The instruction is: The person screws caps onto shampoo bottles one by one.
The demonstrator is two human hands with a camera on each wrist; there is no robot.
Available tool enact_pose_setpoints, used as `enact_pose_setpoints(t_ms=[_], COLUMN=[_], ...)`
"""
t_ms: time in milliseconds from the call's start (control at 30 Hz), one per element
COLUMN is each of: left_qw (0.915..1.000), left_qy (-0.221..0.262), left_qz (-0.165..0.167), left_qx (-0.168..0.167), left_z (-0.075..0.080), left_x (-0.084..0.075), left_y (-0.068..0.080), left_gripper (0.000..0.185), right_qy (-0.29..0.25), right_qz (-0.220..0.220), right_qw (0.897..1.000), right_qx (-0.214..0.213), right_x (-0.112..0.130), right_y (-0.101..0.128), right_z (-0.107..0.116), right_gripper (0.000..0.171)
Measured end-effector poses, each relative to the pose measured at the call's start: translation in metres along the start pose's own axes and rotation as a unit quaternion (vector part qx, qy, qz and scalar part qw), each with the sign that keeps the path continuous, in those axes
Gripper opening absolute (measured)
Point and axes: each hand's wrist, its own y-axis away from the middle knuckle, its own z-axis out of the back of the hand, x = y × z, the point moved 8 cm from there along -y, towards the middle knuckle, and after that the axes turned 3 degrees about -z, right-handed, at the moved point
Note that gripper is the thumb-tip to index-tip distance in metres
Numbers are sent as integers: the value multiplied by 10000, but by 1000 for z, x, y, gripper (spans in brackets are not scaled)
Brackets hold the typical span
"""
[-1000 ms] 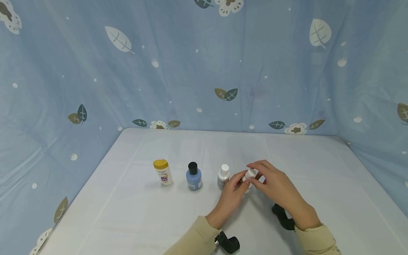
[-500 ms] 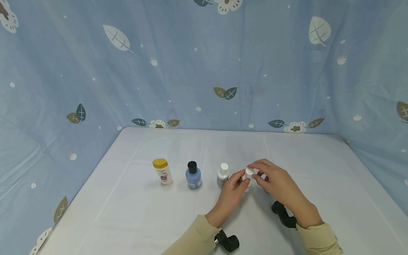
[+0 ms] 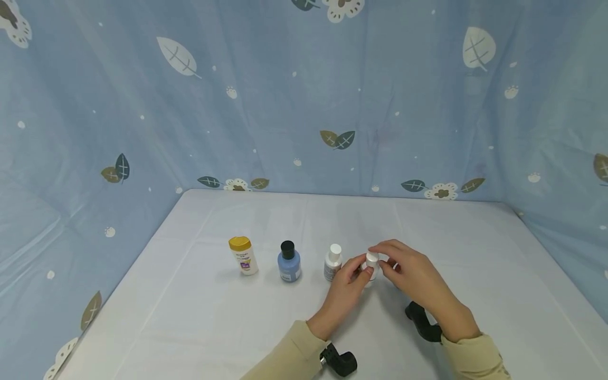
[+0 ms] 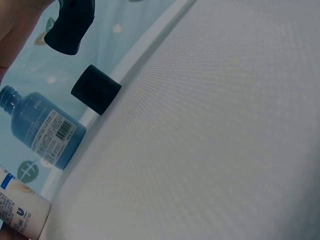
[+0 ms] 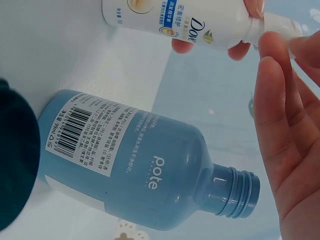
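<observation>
My left hand is curled round the body of a small white bottle, thumb and fingertips pinching its sides. It stands on the desk between my two hands. My right hand is over the top of it, fingers closed on the white cap. The right wrist view shows the same bottle with my fingers at its neck.

What I judge could go wrong: the bottle is light and narrow, so if I turn the cap harder than my left hand holds the body, the whole thing may spin or tip over. Should the cap come free suddenly, my right hand could jerk and the contents may spill on the white cloth. A loose cap is small and round and could roll away across the desk.

At nine o'clock from my hands, just beside the left fingertips, stands another white-capped bottle; a slip sideways could knock it down. Further along at nine o'clock are a blue bottle with a black cap and a bottle with a yellow cap, well apart from my hands. Black wrist mounts sit under each sleeve, and one could brush the desk if I drop my arms.
</observation>
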Motion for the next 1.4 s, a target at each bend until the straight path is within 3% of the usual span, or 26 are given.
enact_pose_setpoints(t_ms=[300,600,933,1400], left_qw=[10000,9999,10000,10000], left_qy=[-45,-20,37,5], left_qz=[-41,94,8,-12], left_qx=[-23,-29,15,13], left_z=[0,1,0,0], left_x=[-1,3,1,0], left_y=[2,2,2,0], left_gripper=[36,36,36,37], right_qy=[-147,-90,-3,107], right_qz=[249,212,56,323], right_qw=[9995,9997,10000,9993], right_qx=[120,-78,-81,-128], right_x=[3,3,0,4], right_y=[2,3,1,0], right_z=[-5,-4,-5,-3], right_gripper=[42,35,30,36])
